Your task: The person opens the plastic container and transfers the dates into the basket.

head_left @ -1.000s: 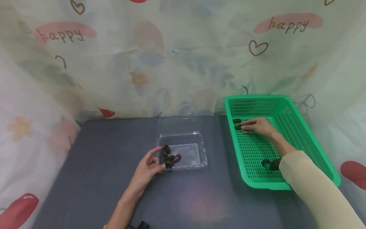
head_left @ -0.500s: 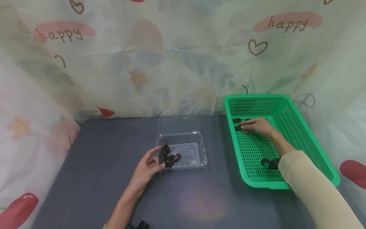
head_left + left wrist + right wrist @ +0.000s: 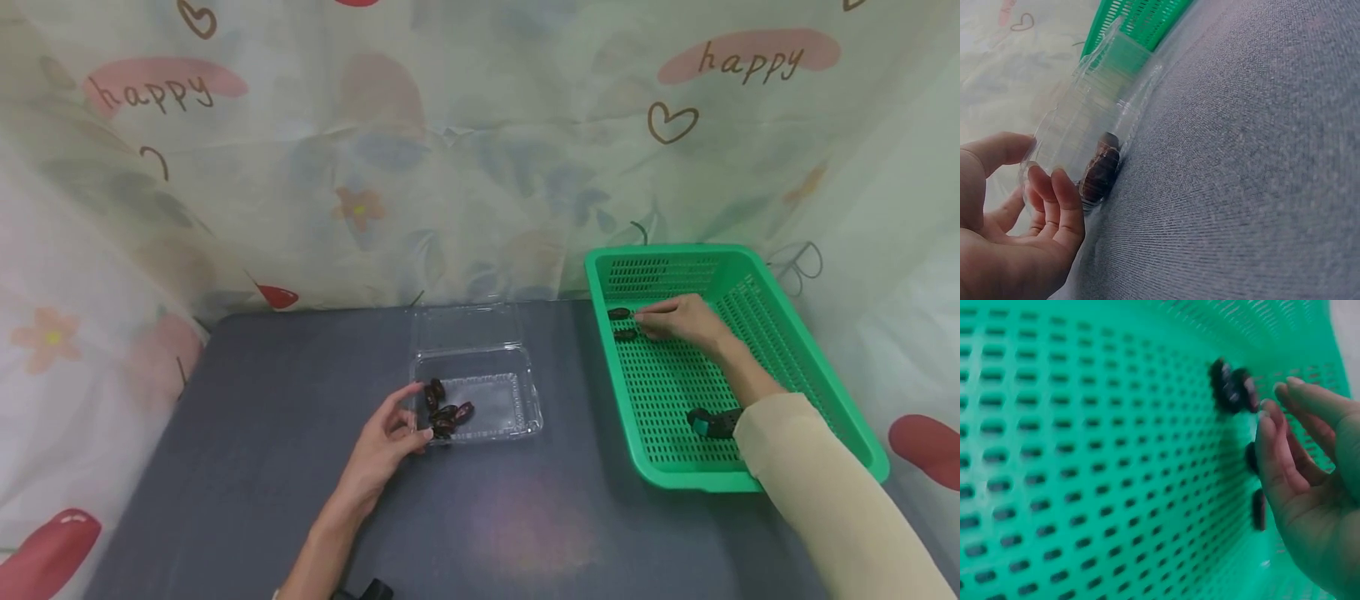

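My left hand [image 3: 378, 450] [image 3: 1029, 225] grips the left side of a clear plastic container [image 3: 498, 408] between thumb and fingers. Several dark red, glossy oval pieces [image 3: 444, 414] [image 3: 1100, 172] lie in its left part. Inside the green basket [image 3: 637, 433], my right hand [image 3: 686, 323] [image 3: 1319, 481] hovers by the far left corner, its fingers extended and thumb apart. Two dark oval pieces [image 3: 625, 335] [image 3: 1260, 509] lie left of it. In the right wrist view, a dark cluster [image 3: 1225, 387] is close to the fingertips; whether they touch it cannot be told.
The container's clear lid [image 3: 468, 327] stands raised behind it. A dark strap-like object with a teal patch [image 3: 712, 423] shows by the right sleeve over the basket. Printed cloth [image 3: 480, 208] hangs behind the grey table [image 3: 285, 400].
My right hand has moved off the nearer dark piece by the basket's left wall, slightly back and to the right, leaving that piece lying there. My left hand is unchanged.
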`<state>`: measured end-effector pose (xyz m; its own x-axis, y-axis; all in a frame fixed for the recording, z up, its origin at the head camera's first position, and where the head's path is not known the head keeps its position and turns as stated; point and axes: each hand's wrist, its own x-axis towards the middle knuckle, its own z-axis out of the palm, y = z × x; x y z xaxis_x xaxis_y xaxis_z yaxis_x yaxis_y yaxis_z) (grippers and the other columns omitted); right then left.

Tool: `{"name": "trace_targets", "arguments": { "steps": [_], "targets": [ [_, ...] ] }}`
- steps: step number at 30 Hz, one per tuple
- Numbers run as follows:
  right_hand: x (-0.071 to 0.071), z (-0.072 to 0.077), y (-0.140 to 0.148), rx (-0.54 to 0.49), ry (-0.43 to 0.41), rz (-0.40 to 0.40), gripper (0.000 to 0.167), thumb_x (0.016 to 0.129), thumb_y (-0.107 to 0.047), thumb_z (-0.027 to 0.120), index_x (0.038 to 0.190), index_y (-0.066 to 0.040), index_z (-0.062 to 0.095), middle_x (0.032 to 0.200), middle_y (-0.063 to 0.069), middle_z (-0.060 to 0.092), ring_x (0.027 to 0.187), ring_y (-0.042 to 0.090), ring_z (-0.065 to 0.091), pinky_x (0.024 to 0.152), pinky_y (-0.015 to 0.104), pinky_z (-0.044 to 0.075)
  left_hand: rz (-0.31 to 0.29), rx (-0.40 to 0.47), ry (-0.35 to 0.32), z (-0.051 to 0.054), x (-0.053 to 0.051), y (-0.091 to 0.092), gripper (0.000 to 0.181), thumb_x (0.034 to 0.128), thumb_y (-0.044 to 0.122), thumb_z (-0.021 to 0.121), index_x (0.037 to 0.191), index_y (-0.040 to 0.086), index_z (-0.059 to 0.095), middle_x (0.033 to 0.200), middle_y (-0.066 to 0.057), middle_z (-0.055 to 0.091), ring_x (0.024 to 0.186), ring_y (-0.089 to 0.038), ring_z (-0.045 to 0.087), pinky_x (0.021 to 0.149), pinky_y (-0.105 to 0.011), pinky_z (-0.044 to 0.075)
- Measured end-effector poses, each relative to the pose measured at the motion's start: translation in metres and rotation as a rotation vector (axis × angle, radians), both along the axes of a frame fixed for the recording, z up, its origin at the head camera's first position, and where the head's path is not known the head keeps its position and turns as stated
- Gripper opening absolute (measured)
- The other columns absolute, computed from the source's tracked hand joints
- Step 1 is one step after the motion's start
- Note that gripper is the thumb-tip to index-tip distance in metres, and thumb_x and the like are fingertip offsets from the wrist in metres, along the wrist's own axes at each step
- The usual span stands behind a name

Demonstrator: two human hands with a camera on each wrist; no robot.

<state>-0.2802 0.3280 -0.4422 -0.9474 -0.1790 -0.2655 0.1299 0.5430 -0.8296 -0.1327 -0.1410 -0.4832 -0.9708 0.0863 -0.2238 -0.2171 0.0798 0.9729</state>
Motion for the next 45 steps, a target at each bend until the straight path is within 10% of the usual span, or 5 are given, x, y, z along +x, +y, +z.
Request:
{"name": "trace_targets", "arguments": {
  "steps": [17,27,45],
  "targets": [
    [0.014,0.055,-0.041,-0.134,0.150,0.005,0.051,0.093,-0.044,0.067,0.132,-0.011,0.064,0.128,0.006,0.063,0.108,0.014,0.065,0.088,0.029,0.052,-0.008,0.006,-0.006,-0.001,0.000,0.000,0.066,0.0863,-0.004,0.070,0.143,0.022,0.048,0.088,-0.006,0.047,0.071,-0.017,0.053,0.073,-0.035,0.053],
    [0.031,0.082,-0.071,-0.139,0.185,0.022,0.050,0.093,-0.044,0.069,0.131,-0.012,0.064,0.121,0.012,0.065,0.104,0.026,0.064,0.083,0.041,0.048,0.002,0.010,0.013,-0.002,-0.002,0.002,0.067,0.0845,-0.007,0.069,0.143,0.019,0.049,0.085,-0.005,0.046,0.071,-0.018,0.054,0.071,-0.033,0.053],
    [0.039,0.085,-0.125,-0.251,0.168,0.088,0.038,0.093,-0.030,0.071,0.124,-0.008,0.067,0.119,0.010,0.066,0.102,0.023,0.065,0.090,0.036,0.052,-0.002,0.012,0.010,-0.003,-0.001,0.002,0.066,0.0854,-0.004,0.071,0.143,0.020,0.049,0.086,-0.005,0.046,0.070,-0.017,0.053,0.070,-0.034,0.053]
  ]
}}
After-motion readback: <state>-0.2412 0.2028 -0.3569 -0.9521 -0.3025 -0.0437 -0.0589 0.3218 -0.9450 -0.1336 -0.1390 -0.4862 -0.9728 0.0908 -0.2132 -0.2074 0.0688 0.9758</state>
